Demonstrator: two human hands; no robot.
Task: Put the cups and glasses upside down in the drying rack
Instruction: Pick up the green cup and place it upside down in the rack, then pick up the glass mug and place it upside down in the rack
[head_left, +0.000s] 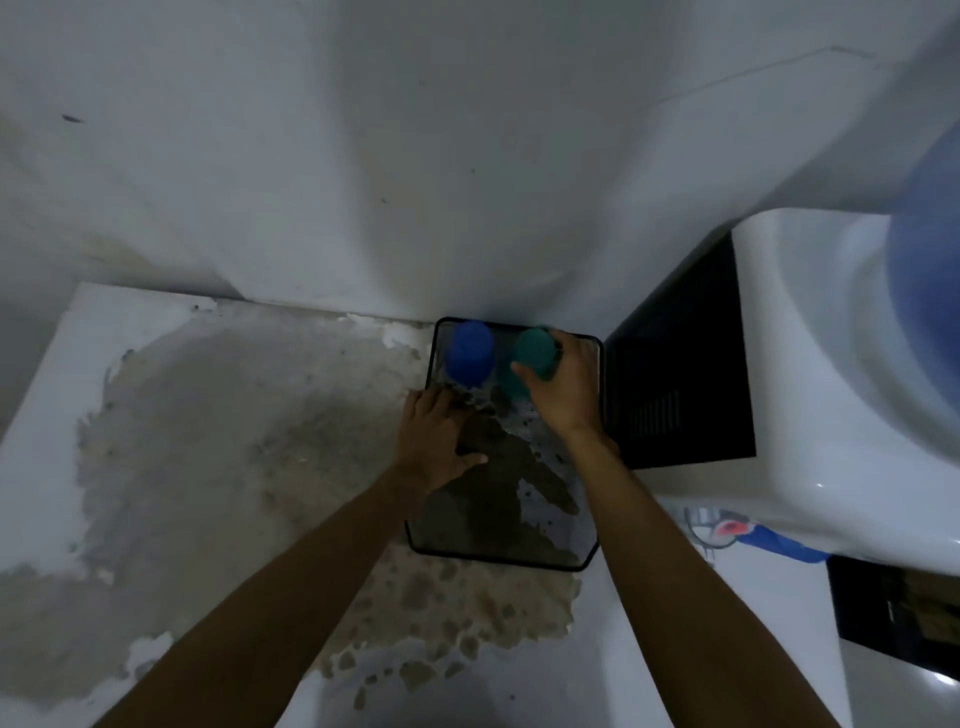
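Note:
A black mesh drying rack (519, 556) sits on the white counter against the wall. A blue cup (470, 353) stands upside down in its far left corner. Next to it, at the far right of the rack, is a green cup (532, 353), bottom up, with my right hand (563, 389) wrapped around its side. My left hand (441, 441) lies flat with fingers spread on the rack's left edge, just in front of the blue cup and holding nothing.
The counter (208, 441) has a large worn brown patch left of and in front of the rack. A white water dispenser (779, 364) with a black panel and a blue bottle (924, 270) stands right beside the rack. The wall lies directly behind.

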